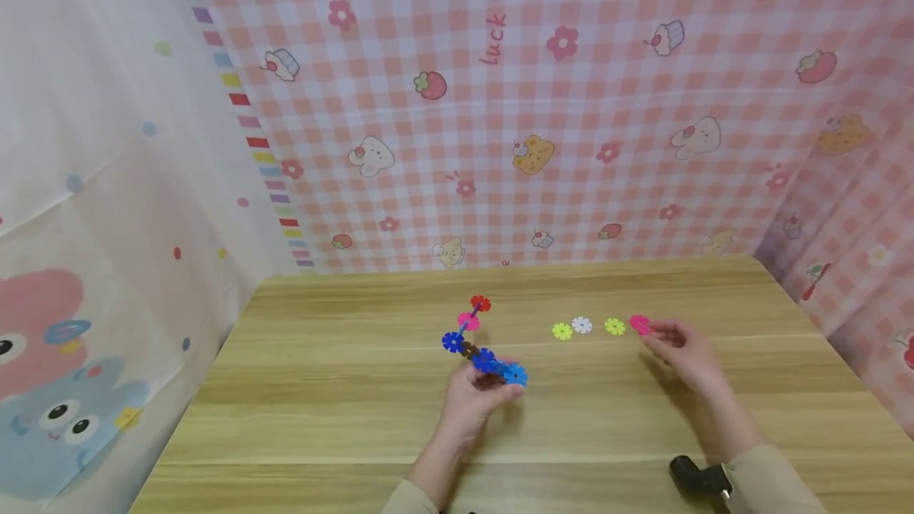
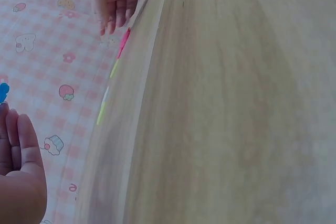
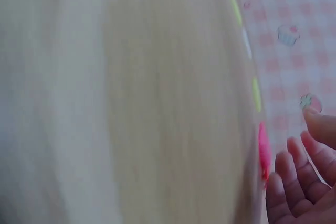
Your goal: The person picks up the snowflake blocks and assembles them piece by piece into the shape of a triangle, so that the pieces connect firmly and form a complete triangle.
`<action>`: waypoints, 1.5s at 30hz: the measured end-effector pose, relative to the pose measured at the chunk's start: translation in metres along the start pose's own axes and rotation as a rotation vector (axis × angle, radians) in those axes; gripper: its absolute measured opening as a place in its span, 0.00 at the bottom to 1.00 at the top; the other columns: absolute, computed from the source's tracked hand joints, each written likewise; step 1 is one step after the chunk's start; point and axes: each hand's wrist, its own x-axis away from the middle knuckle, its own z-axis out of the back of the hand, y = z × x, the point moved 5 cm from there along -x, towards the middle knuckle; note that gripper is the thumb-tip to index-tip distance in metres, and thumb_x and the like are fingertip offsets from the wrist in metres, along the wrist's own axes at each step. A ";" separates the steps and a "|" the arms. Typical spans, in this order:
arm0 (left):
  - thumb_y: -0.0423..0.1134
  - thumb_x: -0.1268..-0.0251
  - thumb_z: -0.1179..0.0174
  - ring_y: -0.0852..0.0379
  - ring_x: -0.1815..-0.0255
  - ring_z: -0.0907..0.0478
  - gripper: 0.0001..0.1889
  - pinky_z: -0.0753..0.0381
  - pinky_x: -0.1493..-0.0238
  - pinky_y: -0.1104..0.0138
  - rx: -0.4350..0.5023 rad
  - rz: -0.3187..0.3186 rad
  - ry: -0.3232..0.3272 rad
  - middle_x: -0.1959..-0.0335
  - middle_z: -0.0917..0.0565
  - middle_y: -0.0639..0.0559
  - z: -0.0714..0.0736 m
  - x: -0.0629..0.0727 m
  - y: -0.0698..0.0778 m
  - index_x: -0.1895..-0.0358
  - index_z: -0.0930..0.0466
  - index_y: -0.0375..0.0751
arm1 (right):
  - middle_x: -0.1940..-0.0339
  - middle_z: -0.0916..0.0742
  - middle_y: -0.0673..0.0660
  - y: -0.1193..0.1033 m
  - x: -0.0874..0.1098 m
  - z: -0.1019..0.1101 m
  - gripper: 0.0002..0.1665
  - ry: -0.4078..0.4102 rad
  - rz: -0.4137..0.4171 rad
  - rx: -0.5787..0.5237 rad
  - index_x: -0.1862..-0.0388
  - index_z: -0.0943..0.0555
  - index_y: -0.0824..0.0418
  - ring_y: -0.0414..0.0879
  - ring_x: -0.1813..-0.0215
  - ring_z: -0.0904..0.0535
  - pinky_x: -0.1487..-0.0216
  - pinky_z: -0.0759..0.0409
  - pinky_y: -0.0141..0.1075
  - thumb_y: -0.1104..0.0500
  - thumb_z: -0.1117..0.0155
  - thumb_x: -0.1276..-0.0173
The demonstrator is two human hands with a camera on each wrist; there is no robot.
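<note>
My left hand grips the near end of a chain of interlocked snowflake discs, by a light blue disc. From there the chain runs up and away through dark blue discs, a brown disc and a pink disc to a red disc. My right hand is at a loose pink disc, the last in a row on the table. In the right wrist view, thumb and fingers stand apart beside that disc; whether they touch it I cannot tell.
Left of the loose pink disc lie a yellow disc, a white disc and another yellow disc. A black object is by the right sleeve. Behind the wooden table hangs a checked cloth.
</note>
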 end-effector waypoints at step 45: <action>0.26 0.50 0.27 0.57 0.62 0.19 0.18 0.19 0.56 0.68 -0.037 -0.009 0.002 0.62 0.14 0.47 0.000 -0.001 0.001 0.53 0.17 0.29 | 0.64 0.15 0.57 -0.012 0.026 -0.034 0.18 -0.127 -0.033 -0.071 0.49 0.21 0.71 0.41 0.66 0.24 0.71 0.23 0.33 0.60 0.32 0.31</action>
